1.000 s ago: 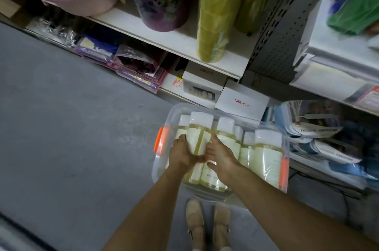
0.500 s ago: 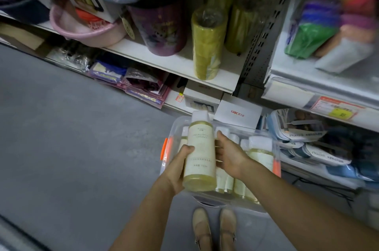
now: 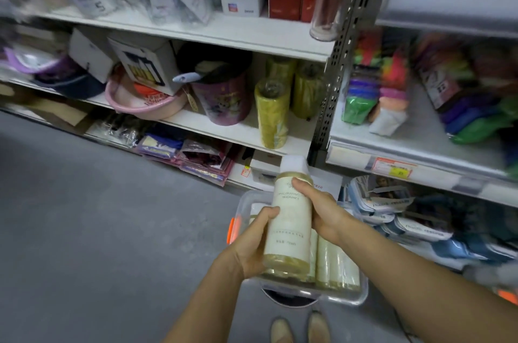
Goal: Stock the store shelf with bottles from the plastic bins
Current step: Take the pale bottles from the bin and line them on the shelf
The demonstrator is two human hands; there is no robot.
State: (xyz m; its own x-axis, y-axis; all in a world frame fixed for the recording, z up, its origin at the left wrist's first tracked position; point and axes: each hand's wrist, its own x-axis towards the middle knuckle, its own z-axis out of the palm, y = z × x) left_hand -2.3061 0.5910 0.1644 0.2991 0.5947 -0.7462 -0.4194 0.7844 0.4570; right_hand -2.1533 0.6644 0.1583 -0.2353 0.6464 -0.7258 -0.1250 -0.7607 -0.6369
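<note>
Bottle (image 3: 290, 219) upright above clear bin (image 3: 361, 296). Left hand (image 3: 252, 244) fingers curl round its lower side; right hand (image 3: 322, 211) fingers wrap its upper part.

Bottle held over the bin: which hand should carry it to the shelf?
Right, probably. The right hand grips the bottle high, by its shoulder, leaving the base free to set down; the left hand wraps the lower body near the base. The right-side shelf also lies nearer that hand.

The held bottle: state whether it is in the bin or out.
Out. The bottle sits above the clear bin, roughly upright, white cap up, gripped by the left hand and the right hand; other bottles lie inside.
</note>
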